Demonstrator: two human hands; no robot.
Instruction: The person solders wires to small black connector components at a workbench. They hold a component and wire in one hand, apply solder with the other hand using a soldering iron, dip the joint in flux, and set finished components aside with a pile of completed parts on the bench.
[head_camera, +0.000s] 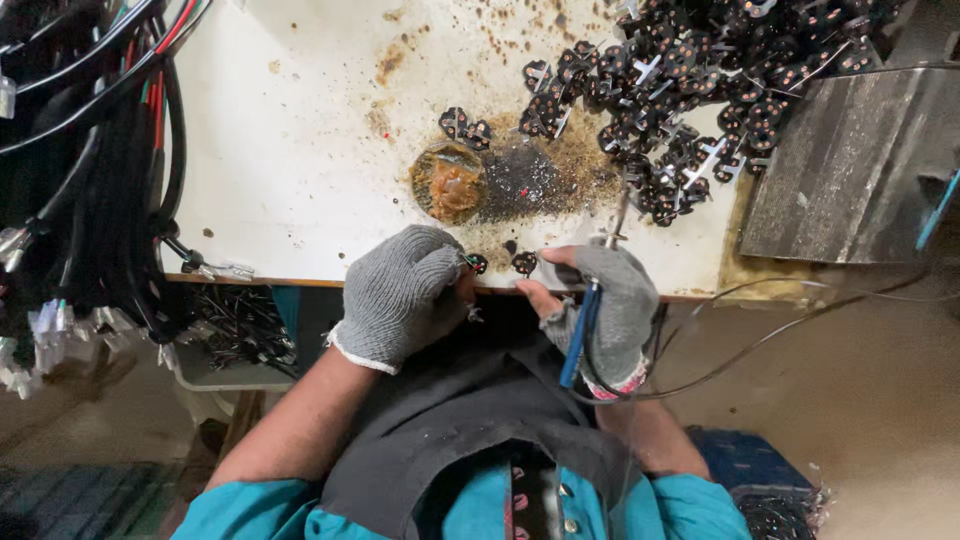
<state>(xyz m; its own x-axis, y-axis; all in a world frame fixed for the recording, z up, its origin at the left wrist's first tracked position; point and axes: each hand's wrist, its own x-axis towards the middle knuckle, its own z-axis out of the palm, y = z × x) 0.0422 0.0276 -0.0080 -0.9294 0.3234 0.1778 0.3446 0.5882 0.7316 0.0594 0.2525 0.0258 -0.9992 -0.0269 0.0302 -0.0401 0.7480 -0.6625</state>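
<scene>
Plug (476, 263) pinched in gloved left hand (400, 295) at worktop (290, 150) front edge, iron (600, 290) gripped in right hand (605, 310); probably light, rigid, small, best held by body, clear of pins.

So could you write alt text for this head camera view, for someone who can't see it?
Two grey-gloved hands work at a stained white table's edge: the left hand pinches a small black part, the right hand holds a blue-handled soldering iron. A pile of black parts lies beyond.
</scene>
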